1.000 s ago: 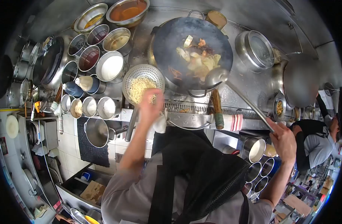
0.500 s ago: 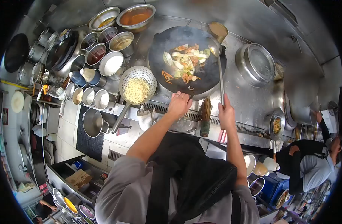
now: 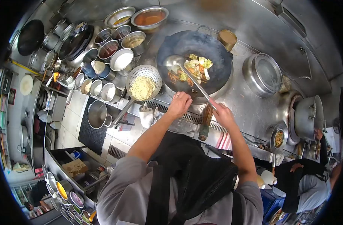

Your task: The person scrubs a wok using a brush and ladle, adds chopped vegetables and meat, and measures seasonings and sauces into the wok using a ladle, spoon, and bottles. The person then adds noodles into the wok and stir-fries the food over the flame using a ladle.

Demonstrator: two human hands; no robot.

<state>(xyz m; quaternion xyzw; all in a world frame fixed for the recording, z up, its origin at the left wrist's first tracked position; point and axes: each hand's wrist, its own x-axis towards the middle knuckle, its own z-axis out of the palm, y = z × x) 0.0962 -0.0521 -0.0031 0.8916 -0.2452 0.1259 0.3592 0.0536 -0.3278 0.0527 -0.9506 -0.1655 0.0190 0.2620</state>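
My right hand is wrapped round the handle of a long metal ladle. The ladle's round bowl rests in the left part of a black wok, beside a heap of cabbage, carrot strips and other pieces. Light steam hangs over the wok. At the wok's near edge, my left hand is closed on its rim or handle; the fingers partly hide the grip. Left of the wok, a perforated strainer holds pale noodles, its handle pointing towards me. A bamboo brush lies between my hands.
Metal containers of sauces and white powder crowd the left counter. On the right stand a lidded steel pot and a small pan with food. A can stands behind the wok. Another person is at the far right.
The ladle has swung from the wok's right side to its left. The food is bunched further right in the wok. My left hand stays at the near edge. The view has shifted slightly.
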